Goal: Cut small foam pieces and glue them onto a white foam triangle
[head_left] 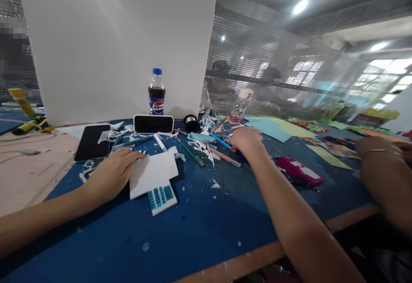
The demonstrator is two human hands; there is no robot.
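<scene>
My left hand lies with fingers stretched out, their tips at the left edge of a white foam board piece. Against that board's lower edge is a smaller white piece marked with rows of blue-green strokes. Farther off, my right hand reaches down into the clutter, at the end of a blue pencil. Its fingertips are hidden, so I cannot tell whether they grip anything. A green ruler-like strip and a pinkish stick lie between the hands.
Behind stand a cola bottle, a propped phone, a wire spool and a patterned bottle. A tablet lies left. On the right are a magenta tool, coloured paper and another person's arm.
</scene>
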